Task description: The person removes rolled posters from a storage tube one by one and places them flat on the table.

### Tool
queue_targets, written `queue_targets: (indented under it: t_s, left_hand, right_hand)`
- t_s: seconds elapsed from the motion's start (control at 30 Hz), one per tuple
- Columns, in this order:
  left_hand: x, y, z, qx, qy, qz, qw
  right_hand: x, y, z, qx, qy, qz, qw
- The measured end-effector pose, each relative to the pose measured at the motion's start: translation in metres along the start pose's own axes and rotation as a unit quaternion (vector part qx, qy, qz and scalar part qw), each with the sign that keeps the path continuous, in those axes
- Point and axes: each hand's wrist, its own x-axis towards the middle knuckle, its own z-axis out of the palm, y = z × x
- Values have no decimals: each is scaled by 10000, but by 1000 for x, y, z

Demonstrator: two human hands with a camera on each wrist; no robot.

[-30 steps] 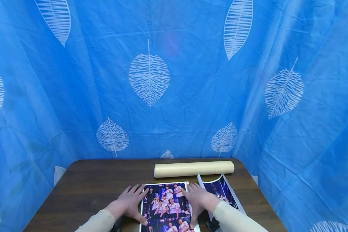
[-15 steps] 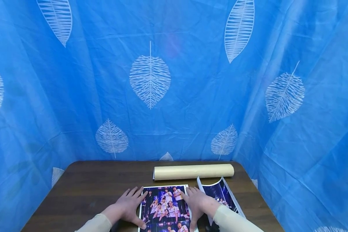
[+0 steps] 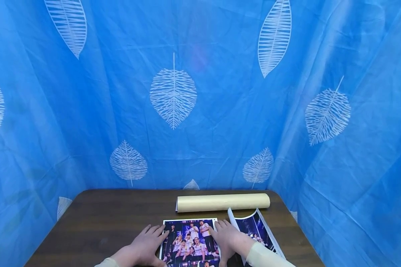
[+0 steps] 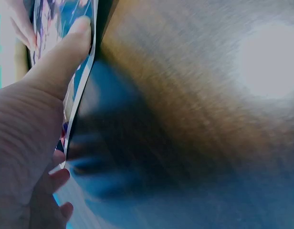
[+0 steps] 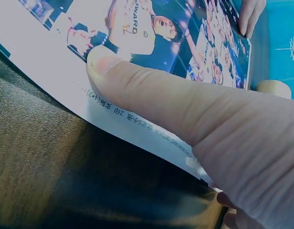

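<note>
A printed photo sheet (image 3: pixel 190 241) with a white border lies on the table in the head view, showing repeated pictures of a group in white shirts. My left hand (image 3: pixel 143 246) rests at its left edge with fingers spread; in the left wrist view the thumb (image 4: pixel 66 55) lies on the print and the fingertips stay by the edge. My right hand (image 3: pixel 228 239) rests along the right edge. Its thumb (image 5: pixel 142 93) presses on the printed side beside the white margin, which carries small lettering. The sheet's lower part falls outside the head view.
Behind the sheet lies a cream-coloured roll (image 3: pixel 222 202). A second print (image 3: pixel 254 230) with curled-up sides sits right of my right hand, partly covered by that arm. A blue curtain (image 3: pixel 200 111) with white leaves hangs around the dark wooden table (image 3: pixel 103 215).
The head view has tilted up a little, so the table, sheet and hands sit lower in it. Both hands keep their places on the sheet's edges.
</note>
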Motion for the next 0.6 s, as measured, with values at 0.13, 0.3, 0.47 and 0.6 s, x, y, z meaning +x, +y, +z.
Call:
queue_targets:
  t_s: [0.13, 0.3, 0.47, 0.6]
  left_hand:
    - [-4, 0, 13, 304, 437, 806, 9953]
    - [-9, 7, 21, 394, 979, 1794, 9781]
    - [-16, 20, 25, 79, 621, 1627, 9847]
    - [-21, 19, 37, 258, 408, 1508, 9874]
  right_hand:
    - [-8, 0, 4, 149, 77, -160, 9997]
    - [-18, 1, 9, 1160, 186, -582, 9914]
    - [-25, -10, 15, 2134, 492, -1058, 9700]
    - [-29, -19, 26, 2592, 366, -1296, 9564]
